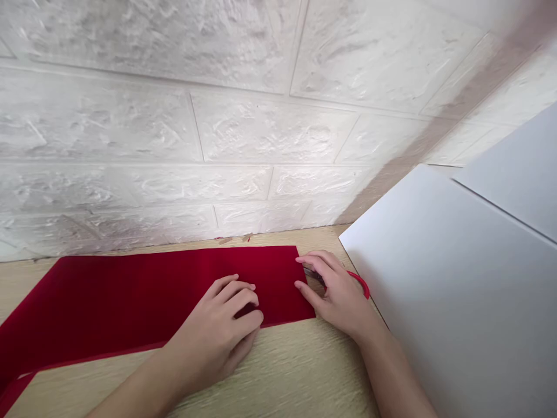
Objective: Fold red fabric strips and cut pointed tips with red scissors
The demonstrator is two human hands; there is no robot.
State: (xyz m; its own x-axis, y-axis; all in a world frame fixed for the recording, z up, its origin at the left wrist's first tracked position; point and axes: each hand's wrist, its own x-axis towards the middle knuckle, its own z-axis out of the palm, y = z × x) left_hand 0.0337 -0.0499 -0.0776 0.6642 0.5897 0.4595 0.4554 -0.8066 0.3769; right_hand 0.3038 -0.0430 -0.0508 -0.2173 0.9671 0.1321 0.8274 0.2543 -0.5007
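Observation:
A long dark red sheet (130, 302), felt-like or paper, lies across the wooden tabletop, its left part running out of view. My left hand (221, 325) rests on it near the front edge, fingers bent and slightly apart, the thumb partly hidden. At the sheet's right end, my right hand (337, 293) has its thumb and fingers spread, fingertips at the short edge. Scissors with a red handle (362, 283) lie beneath and behind the right hand. Part of their metal blades (314, 275) shows between thumb and fingers; the rest is covered.
A white brick-patterned wall (235, 128) rises right behind the tabletop (278, 371). Large white panels (470, 278) stand at the right, close to my right forearm. Small scraps (248, 237) lie along the wall's foot. Another red layer (15, 395) shows at lower left.

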